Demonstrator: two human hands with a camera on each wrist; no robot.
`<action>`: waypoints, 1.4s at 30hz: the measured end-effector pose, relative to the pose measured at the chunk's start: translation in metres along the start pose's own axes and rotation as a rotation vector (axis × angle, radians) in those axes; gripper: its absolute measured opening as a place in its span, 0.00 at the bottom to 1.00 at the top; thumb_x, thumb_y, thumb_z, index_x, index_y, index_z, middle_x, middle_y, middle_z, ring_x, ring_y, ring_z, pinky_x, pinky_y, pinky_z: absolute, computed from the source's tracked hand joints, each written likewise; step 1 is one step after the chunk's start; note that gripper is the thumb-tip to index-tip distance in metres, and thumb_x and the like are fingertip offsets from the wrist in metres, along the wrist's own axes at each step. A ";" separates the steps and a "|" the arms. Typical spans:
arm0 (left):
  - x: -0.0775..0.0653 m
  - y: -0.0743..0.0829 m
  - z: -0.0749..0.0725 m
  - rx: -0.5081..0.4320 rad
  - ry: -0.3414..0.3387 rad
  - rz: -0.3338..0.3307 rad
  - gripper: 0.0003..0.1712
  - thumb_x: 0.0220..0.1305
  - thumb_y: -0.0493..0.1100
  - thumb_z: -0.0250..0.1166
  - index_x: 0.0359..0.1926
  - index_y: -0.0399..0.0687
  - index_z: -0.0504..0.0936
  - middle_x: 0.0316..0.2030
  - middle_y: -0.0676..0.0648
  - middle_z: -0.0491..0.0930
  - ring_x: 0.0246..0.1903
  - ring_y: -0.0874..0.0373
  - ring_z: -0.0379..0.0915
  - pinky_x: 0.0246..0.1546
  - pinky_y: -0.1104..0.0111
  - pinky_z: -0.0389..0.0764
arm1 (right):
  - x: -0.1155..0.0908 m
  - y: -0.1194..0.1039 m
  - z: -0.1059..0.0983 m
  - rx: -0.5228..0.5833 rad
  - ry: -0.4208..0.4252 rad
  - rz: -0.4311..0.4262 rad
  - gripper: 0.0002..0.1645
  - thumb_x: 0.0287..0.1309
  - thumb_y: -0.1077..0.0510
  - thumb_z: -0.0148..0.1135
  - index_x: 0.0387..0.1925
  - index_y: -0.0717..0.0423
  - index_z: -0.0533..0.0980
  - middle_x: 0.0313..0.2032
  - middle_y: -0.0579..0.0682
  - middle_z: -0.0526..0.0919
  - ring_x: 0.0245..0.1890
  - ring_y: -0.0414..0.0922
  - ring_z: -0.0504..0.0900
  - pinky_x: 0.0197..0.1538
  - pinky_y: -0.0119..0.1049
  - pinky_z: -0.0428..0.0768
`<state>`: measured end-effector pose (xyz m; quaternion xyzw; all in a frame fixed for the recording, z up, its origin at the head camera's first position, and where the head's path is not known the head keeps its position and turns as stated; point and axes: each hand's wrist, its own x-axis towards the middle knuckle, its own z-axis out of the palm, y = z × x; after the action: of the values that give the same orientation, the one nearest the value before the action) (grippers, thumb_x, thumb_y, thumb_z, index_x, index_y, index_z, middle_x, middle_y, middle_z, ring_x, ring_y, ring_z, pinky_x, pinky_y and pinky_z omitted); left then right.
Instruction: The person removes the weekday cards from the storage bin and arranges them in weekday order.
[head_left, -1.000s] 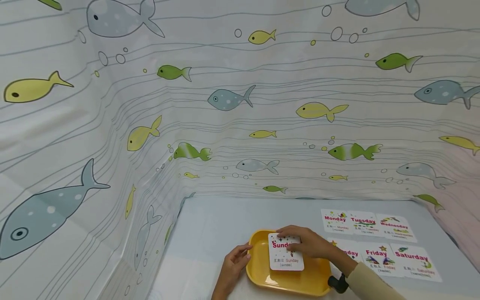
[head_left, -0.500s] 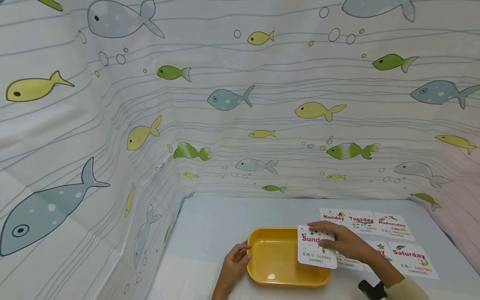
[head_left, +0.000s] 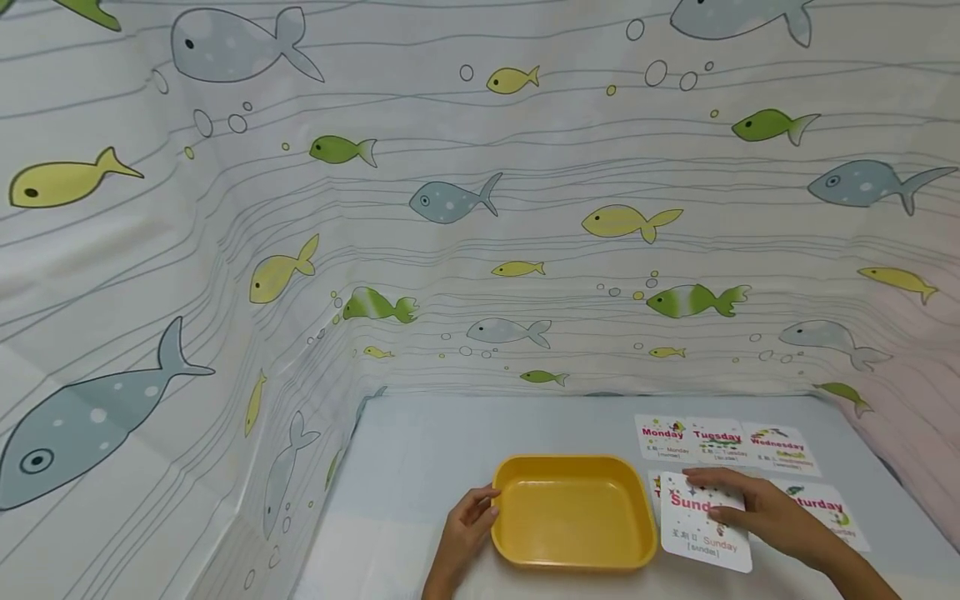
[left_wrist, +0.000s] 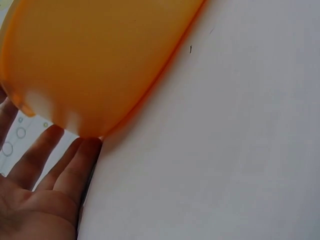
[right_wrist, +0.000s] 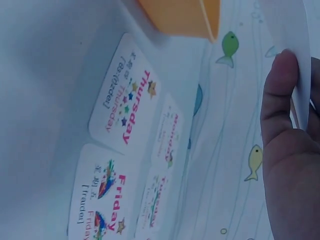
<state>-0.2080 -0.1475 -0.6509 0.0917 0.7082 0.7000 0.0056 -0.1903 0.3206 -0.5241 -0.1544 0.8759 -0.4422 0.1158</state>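
My right hand (head_left: pixel 776 512) holds a white "Sunday" card (head_left: pixel 701 533) by its upper right part, thumb on the printed face. The card is tilted above the laid-out cards, just right of a yellow tray (head_left: pixel 573 525). It covers most of the Thursday card and the Friday card from the head view. The right wrist view shows the Thursday card (right_wrist: pixel 120 95) and Friday card (right_wrist: pixel 100 195) flat below, with the Sunday card edge-on in the hand. My left hand (head_left: pixel 463 533) touches the tray's left end; the left wrist view shows fairly straight fingers (left_wrist: pixel 75 170) against its outer wall.
A Monday card (head_left: pixel 663 439), a Tuesday card (head_left: pixel 716 442) and a Wednesday card (head_left: pixel 776 450) form the back row. A Saturday card (head_left: pixel 840 529) ends the front row. Behind the table (head_left: pixel 420 442) hangs a fish-patterned cloth (head_left: pixel 420 267), also along both sides.
My right hand has carried the Sunday card rightward from above the tray to above the front row of cards. The tray has shifted slightly; my left hand stays at its end.
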 end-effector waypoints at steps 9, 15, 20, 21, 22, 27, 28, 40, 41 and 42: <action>0.000 0.001 0.001 -0.024 0.004 -0.011 0.18 0.69 0.38 0.63 0.57 0.35 0.78 0.59 0.33 0.76 0.59 0.72 0.73 0.62 0.81 0.70 | -0.026 0.031 0.012 0.004 -0.088 0.163 0.27 0.62 0.43 0.65 0.62 0.40 0.77 0.66 0.46 0.76 0.53 0.09 0.60 0.56 0.38 0.83; -0.001 0.002 0.001 -0.024 0.003 -0.022 0.19 0.70 0.38 0.62 0.57 0.33 0.77 0.60 0.33 0.76 0.60 0.72 0.73 0.61 0.81 0.71 | -0.033 0.048 0.032 0.015 -0.184 0.261 0.28 0.59 0.39 0.66 0.60 0.37 0.78 0.66 0.53 0.76 0.54 0.26 0.73 0.56 0.67 0.77; -0.002 0.003 0.001 -0.027 -0.004 -0.029 0.21 0.70 0.39 0.62 0.58 0.31 0.76 0.63 0.33 0.73 0.61 0.68 0.73 0.61 0.79 0.73 | -0.034 0.059 0.050 0.124 -0.212 0.363 0.31 0.57 0.39 0.68 0.61 0.39 0.77 0.66 0.56 0.75 0.50 0.49 0.79 0.55 0.66 0.78; -0.002 0.003 0.001 -0.032 -0.005 -0.032 0.21 0.70 0.39 0.62 0.59 0.31 0.76 0.63 0.32 0.73 0.61 0.67 0.73 0.61 0.78 0.73 | -0.034 0.061 0.052 0.142 -0.220 0.358 0.30 0.58 0.40 0.67 0.62 0.41 0.77 0.66 0.56 0.75 0.50 0.49 0.79 0.56 0.66 0.78; -0.002 0.003 0.001 -0.036 -0.006 -0.035 0.21 0.70 0.39 0.62 0.58 0.31 0.76 0.64 0.32 0.72 0.62 0.66 0.73 0.61 0.78 0.74 | -0.034 0.064 0.053 0.158 -0.230 0.339 0.29 0.59 0.42 0.66 0.62 0.43 0.77 0.67 0.57 0.74 0.51 0.49 0.79 0.56 0.66 0.77; -0.003 0.002 0.000 -0.048 -0.010 -0.061 0.20 0.70 0.40 0.62 0.59 0.34 0.77 0.66 0.31 0.70 0.66 0.53 0.71 0.60 0.76 0.75 | -0.035 0.078 0.056 0.184 -0.266 0.309 0.27 0.62 0.45 0.65 0.61 0.45 0.78 0.67 0.58 0.73 0.56 0.48 0.77 0.59 0.70 0.72; -0.003 0.001 0.000 -0.054 -0.010 -0.068 0.20 0.70 0.40 0.61 0.59 0.34 0.77 0.66 0.31 0.69 0.67 0.49 0.69 0.60 0.75 0.75 | -0.034 0.080 0.056 0.185 -0.270 0.298 0.26 0.62 0.46 0.65 0.61 0.46 0.78 0.67 0.59 0.73 0.57 0.48 0.77 0.59 0.71 0.72; -0.003 0.000 0.000 -0.137 -0.018 -0.118 0.22 0.70 0.39 0.62 0.60 0.31 0.74 0.69 0.30 0.65 0.69 0.39 0.64 0.59 0.73 0.77 | -0.031 0.084 0.065 0.173 -0.286 0.175 0.27 0.65 0.47 0.63 0.63 0.48 0.76 0.68 0.59 0.73 0.48 0.15 0.70 0.59 0.75 0.67; -0.003 0.000 0.000 -0.132 -0.016 -0.116 0.22 0.70 0.39 0.62 0.60 0.32 0.75 0.69 0.30 0.65 0.69 0.40 0.64 0.59 0.73 0.77 | -0.031 0.084 0.066 0.176 -0.286 0.159 0.27 0.65 0.48 0.62 0.63 0.49 0.75 0.68 0.60 0.72 0.49 0.15 0.70 0.59 0.74 0.68; -0.002 0.000 0.000 -0.130 -0.014 -0.115 0.22 0.70 0.39 0.62 0.60 0.32 0.75 0.68 0.30 0.65 0.69 0.41 0.65 0.58 0.73 0.77 | -0.031 0.084 0.066 0.167 -0.288 0.139 0.27 0.66 0.48 0.62 0.64 0.50 0.74 0.68 0.59 0.72 0.50 0.14 0.69 0.59 0.71 0.70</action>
<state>-0.2057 -0.1483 -0.6507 0.0551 0.6652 0.7425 0.0566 -0.1532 0.3303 -0.6285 -0.1452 0.8192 -0.4776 0.2825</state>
